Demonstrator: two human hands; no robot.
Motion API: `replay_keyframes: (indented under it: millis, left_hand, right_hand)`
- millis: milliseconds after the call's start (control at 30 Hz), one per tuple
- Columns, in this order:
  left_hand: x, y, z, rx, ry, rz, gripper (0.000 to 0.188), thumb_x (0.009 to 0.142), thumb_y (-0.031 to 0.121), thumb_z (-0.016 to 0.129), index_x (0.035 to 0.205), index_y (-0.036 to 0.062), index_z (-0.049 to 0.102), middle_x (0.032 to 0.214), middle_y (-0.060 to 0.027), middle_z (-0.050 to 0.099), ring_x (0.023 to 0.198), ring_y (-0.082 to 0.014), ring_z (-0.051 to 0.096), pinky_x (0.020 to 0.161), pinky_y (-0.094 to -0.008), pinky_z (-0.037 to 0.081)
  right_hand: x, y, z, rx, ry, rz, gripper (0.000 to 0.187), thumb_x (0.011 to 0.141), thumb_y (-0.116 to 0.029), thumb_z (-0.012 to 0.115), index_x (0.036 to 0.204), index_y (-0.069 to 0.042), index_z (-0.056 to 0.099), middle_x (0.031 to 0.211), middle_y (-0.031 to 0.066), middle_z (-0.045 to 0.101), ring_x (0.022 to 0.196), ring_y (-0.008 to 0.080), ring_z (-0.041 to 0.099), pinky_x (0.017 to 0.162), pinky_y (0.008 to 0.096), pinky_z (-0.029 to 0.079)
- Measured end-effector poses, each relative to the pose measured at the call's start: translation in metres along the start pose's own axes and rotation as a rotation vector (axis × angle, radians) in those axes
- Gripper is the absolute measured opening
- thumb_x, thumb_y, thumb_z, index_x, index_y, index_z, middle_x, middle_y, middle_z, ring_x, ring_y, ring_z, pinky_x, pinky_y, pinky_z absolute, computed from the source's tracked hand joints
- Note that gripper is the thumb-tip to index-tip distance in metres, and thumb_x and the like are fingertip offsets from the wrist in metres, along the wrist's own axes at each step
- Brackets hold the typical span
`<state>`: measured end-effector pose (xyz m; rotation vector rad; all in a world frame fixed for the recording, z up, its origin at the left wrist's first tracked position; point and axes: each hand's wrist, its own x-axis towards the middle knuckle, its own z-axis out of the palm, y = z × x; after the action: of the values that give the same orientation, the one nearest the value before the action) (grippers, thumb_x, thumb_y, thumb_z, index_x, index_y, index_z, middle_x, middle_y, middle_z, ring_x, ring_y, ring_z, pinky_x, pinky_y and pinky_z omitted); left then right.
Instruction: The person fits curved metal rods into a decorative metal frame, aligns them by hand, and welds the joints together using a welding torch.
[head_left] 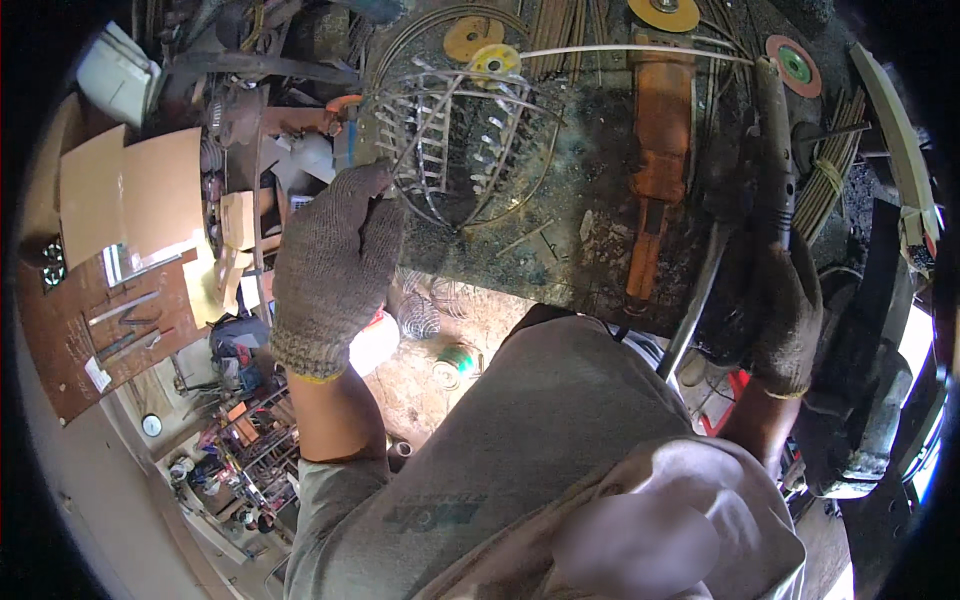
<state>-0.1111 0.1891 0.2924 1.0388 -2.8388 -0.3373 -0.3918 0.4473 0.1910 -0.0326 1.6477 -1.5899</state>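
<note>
A round metal wire frame (pixel 445 150), with hoops and rows of short crossbars, stands on the dark workbench (pixel 600 240). My left hand (pixel 335 240), in a knitted glove, is closed at the frame's near left rim, its fingertips partly hidden. My right hand (pixel 785 320), also gloved, grips the lower end of a grey welding electrode holder (pixel 775 150). From the holder's far end a thin pale welding electrode (pixel 640 48) reaches left, its tip near the frame's far side and a small yellow disc (pixel 495 62).
An orange angle grinder (pixel 662 150) lies between frame and holder. Grinding discs, one pink and green (pixel 793 65), lie at the back. A bundle of rods (pixel 832 170) is at right. A green tin (pixel 455 367) stands below the bench; cardboard (pixel 150 190) is at left.
</note>
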Motion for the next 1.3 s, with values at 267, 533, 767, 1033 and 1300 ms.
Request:
replay_keyframes:
  millis: [267, 533, 767, 1033, 1300]
  left_hand:
    - [-0.005, 0.024, -0.022, -0.005, -0.036, -0.111, 0.025, 0.093, 0.008, 0.064, 0.117, 0.0030, 0.068, 0.106, -0.0201, 0.074, 0.095, -0.0355, 0.074, 0.084, -0.0399, 0.058]
    - [-0.011, 0.043, -0.009, 0.044, 0.009, -0.124, 0.027, 0.093, 0.008, 0.064, 0.120, 0.0050, 0.069, 0.108, -0.0194, 0.074, 0.091, -0.0353, 0.075, 0.080, -0.0405, 0.059]
    - [-0.015, 0.055, -0.007, 0.231, 0.024, -0.049, 0.027, 0.093, 0.010, 0.067, 0.120, 0.0071, 0.071, 0.106, -0.0183, 0.074, 0.089, -0.0356, 0.074, 0.077, -0.0417, 0.059]
    - [-0.004, 0.074, -0.007, 0.246, -0.056, -0.145, 0.027, 0.093, 0.013, 0.068, 0.118, 0.0071, 0.071, 0.101, -0.0182, 0.074, 0.082, -0.0342, 0.073, 0.073, -0.0436, 0.059]
    - [-0.014, 0.071, 0.020, 0.153, 0.063, -0.097, 0.027, 0.091, 0.012, 0.070, 0.117, 0.0050, 0.070, 0.089, -0.0186, 0.073, 0.072, -0.0347, 0.072, 0.066, -0.0431, 0.058]
  right_hand:
    - [0.009, 0.010, -0.011, 0.234, -0.141, 0.068, 0.045, 0.100, -0.028, 0.062, 0.134, 0.001, 0.057, 0.096, 0.0089, 0.068, 0.070, 0.0143, 0.064, 0.058, 0.0268, 0.053]
    - [0.004, 0.007, 0.002, 0.088, -0.135, 0.014, 0.047, 0.103, -0.029, 0.061, 0.139, 0.001, 0.053, 0.099, 0.0074, 0.069, 0.074, 0.0129, 0.065, 0.064, 0.0263, 0.053]
    - [0.007, 0.018, 0.010, 0.099, -0.123, -0.031, 0.049, 0.102, -0.025, 0.061, 0.142, 0.001, 0.050, 0.094, 0.0060, 0.066, 0.070, 0.0122, 0.062, 0.058, 0.0268, 0.053]
    - [0.010, 0.013, 0.014, 0.121, -0.120, -0.008, 0.046, 0.103, -0.022, 0.060, 0.142, 0.000, 0.050, 0.097, 0.0080, 0.066, 0.069, 0.0128, 0.063, 0.058, 0.0274, 0.054]
    - [0.011, 0.015, 0.012, 0.093, -0.138, -0.051, 0.044, 0.103, -0.025, 0.061, 0.138, 0.001, 0.052, 0.095, 0.0074, 0.066, 0.067, 0.0125, 0.062, 0.056, 0.0268, 0.053]
